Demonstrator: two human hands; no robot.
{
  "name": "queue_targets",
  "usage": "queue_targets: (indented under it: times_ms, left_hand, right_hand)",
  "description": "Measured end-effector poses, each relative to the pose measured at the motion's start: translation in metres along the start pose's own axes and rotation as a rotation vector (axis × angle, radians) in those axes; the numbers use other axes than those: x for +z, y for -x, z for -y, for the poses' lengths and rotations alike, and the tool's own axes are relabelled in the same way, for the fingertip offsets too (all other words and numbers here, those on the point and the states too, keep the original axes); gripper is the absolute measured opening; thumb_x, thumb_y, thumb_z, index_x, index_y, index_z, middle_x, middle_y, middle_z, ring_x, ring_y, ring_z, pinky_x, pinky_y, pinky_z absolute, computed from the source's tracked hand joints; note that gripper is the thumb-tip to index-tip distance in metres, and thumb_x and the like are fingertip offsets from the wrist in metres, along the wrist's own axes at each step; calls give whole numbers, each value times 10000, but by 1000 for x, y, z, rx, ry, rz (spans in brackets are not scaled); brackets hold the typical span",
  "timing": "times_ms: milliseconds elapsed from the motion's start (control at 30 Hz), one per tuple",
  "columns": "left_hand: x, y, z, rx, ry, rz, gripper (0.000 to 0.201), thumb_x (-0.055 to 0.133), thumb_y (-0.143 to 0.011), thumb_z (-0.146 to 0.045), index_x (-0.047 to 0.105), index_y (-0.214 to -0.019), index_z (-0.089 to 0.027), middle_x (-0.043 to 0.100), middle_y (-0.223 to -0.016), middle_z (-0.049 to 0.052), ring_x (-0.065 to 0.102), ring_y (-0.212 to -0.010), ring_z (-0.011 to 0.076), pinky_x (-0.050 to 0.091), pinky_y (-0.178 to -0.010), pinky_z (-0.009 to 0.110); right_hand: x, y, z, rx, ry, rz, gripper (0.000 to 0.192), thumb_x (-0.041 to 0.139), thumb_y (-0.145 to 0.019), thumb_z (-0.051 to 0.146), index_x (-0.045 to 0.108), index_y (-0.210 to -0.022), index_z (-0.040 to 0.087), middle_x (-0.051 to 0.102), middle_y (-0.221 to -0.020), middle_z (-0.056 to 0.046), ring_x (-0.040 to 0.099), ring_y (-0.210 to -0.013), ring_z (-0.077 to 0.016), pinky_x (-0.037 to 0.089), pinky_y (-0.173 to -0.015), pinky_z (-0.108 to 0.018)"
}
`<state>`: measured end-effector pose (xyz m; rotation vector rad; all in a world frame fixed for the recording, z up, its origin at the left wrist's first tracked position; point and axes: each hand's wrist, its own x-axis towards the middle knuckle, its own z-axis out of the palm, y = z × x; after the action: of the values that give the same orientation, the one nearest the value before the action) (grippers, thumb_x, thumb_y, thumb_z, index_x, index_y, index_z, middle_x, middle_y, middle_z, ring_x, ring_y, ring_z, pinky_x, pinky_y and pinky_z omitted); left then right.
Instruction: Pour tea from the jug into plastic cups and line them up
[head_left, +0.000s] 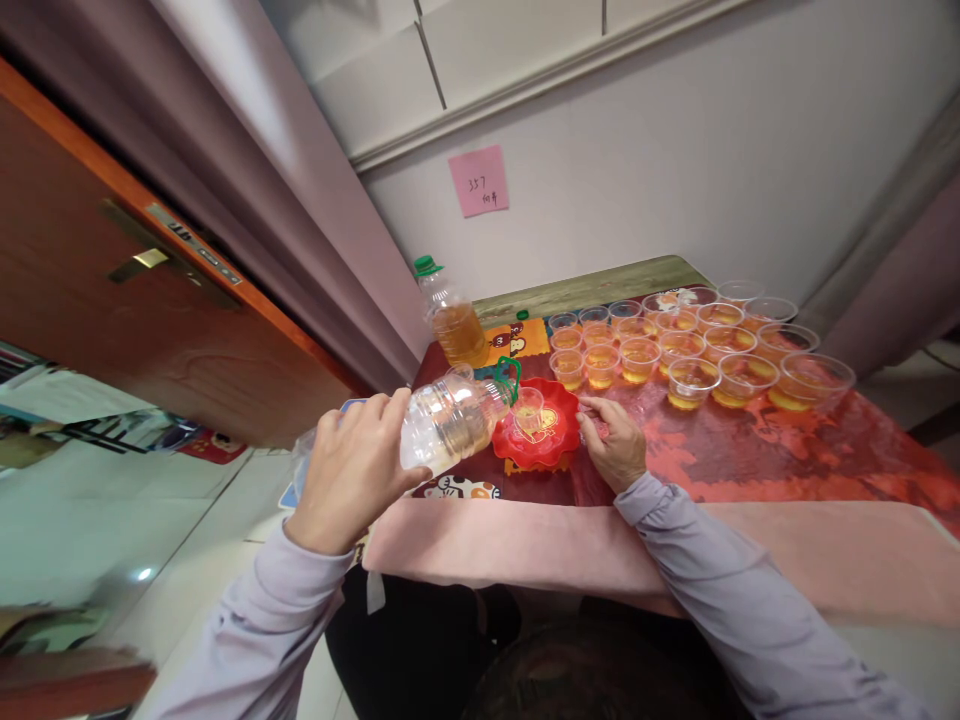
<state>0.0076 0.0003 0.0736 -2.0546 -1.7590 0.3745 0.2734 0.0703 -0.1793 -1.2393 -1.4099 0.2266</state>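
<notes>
My left hand (356, 460) is wrapped round a clear plastic jug (446, 420) with a green handle at its neck. The jug is tilted, its neck toward a small clear cup (528, 408). That cup stands in a scalloped red plate (510, 455) with a yellow figure printed on it. I cannot make out whether liquid is flowing. At the plate's right rim, my right hand (616, 440) is closed, with thumb and fingers at the edge. Another clear jug (459, 330), green-capped and partly full of amber liquid, stands upright behind.
Several clear cups of amber liquid (679, 345) stand in close rows on the right. A small green cap (523, 314) lies by the back edge. Pink cloth (480, 540) runs along the table's front. An open wooden door (135, 260) is on the left.
</notes>
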Motion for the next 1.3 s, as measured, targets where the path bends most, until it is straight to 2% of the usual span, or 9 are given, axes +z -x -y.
queue_targets:
  times_ms: [167, 400, 767, 1300]
  left_hand:
    - [-2, 0, 0, -1, 18, -19, 724, 794, -779, -417, 502, -1405, -201, 689, -1273, 151, 636, -1135, 377, 418, -894, 458]
    - [-6, -1, 0, -5, -8, 7, 785, 819, -766, -433, 488, -1429, -173, 685, -1278, 153, 635, -1149, 383, 418, -895, 458]
    - [-8, 0, 0, -12, -41, 6, 727, 796, -790, -445, 490, -1406, -207, 681, -1308, 148, 634, -1160, 366, 405, -896, 435]
    - [-9, -1, -1, -5, -46, 25, 749, 812, -779, -442, 491, -1403, -183, 680, -1297, 148, 632, -1157, 364, 403, -899, 441]
  right_hand:
    - [-1, 0, 1, 9, 5, 0, 264, 570, -987, 382, 719, -1128, 216, 778, -1034, -88, 734, -885, -230, 567, -828, -369]
    - [-1, -1, 1, -9, 5, -6, 262, 572, -990, 373, 721, -1123, 204, 778, -1023, -92, 737, -885, -229, 564, -820, -363]
    - [0, 0, 1, -10, 10, -14, 260, 561, -991, 380, 721, -1113, 214, 779, -1012, -87, 731, -874, -232, 567, -810, -365]
    - [0, 0, 1, -7, 14, -11, 262, 564, -992, 382, 721, -1115, 212, 778, -1019, -89, 736, -876, -234, 568, -803, -368]
